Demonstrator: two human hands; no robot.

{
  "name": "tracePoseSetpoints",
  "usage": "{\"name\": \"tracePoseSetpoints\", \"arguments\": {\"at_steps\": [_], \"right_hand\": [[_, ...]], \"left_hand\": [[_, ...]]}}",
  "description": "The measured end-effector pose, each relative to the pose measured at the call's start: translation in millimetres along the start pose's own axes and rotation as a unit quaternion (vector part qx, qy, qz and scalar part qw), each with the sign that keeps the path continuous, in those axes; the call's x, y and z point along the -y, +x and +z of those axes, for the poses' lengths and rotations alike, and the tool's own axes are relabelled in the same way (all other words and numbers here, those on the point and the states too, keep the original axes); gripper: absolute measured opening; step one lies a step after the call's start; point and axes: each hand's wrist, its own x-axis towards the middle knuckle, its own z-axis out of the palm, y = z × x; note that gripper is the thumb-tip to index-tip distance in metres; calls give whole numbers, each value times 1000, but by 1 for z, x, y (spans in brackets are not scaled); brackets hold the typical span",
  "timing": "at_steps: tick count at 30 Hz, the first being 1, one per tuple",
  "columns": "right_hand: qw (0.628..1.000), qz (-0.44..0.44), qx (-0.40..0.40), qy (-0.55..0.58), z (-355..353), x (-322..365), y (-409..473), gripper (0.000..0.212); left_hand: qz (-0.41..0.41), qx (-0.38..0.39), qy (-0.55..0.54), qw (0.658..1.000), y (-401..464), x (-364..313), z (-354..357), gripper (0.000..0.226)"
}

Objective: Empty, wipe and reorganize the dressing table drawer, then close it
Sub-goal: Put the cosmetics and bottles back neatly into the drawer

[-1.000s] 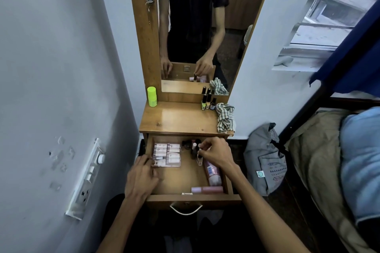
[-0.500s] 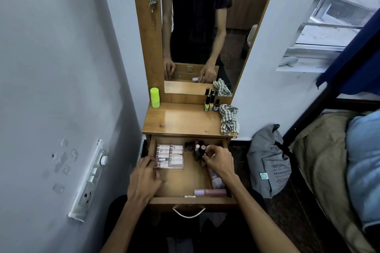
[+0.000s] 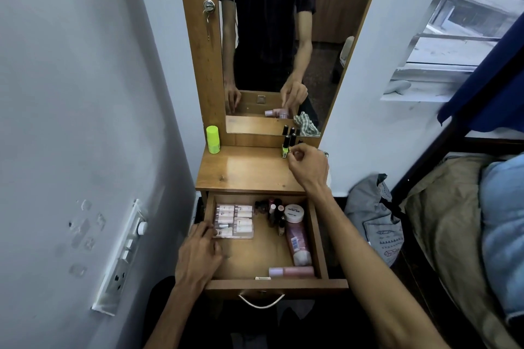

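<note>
Wooden dressing-table drawer (image 3: 317, 238) stood pulled out toward the person, long axis front-to-back, below the tabletop. Left hand (image 3: 198, 255), fingers relaxed, rested on its left wall; right hand (image 3: 307, 164) pinched something unclear beside a green nail-polish bottle (image 3: 285, 149).

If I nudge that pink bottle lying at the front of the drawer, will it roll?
Probably: the pink bottle is round and lies on its side on smooth wood. The drawer front beside it should stop it. It looks small, likely light.

A bedroom: mirror (image 3: 283, 37), dressing table (image 3: 241, 170), bed (image 3: 467, 221) (rumpled covers) beside it.
</note>
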Motion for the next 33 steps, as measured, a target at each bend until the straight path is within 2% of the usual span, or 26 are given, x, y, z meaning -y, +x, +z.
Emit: {"name": "tracePoseSetpoints", "arguments": {"at_steps": [4, 8, 14, 20, 25, 29, 33], "right_hand": [[999, 5, 15, -50, 12, 8, 38, 33], [994, -14, 45, -100, 28, 10, 59, 38], [988, -18, 74, -136, 40, 6, 71, 27], [990, -26, 75, -114, 36, 7, 65, 12], [997, -57, 59, -10, 5, 22, 28, 6], [985, -83, 150, 19, -10, 18, -16, 6], [973, -84, 214, -29, -5, -1, -59, 8]], "left_hand": [[-2, -4, -4, 1000, 0, -2, -1, 31], [-4, -6, 0, 1000, 1, -2, -2, 29], [-7, -2, 15, 1000, 3, 0, -1, 29], [-11, 6, 14, 1000, 3, 1, -2, 28], [4, -9, 3, 1000, 2, -3, -8, 26], [8, -10, 0, 1000, 0, -4, -7, 26], [7, -7, 1, 1000, -2, -4, -5, 27]]}}
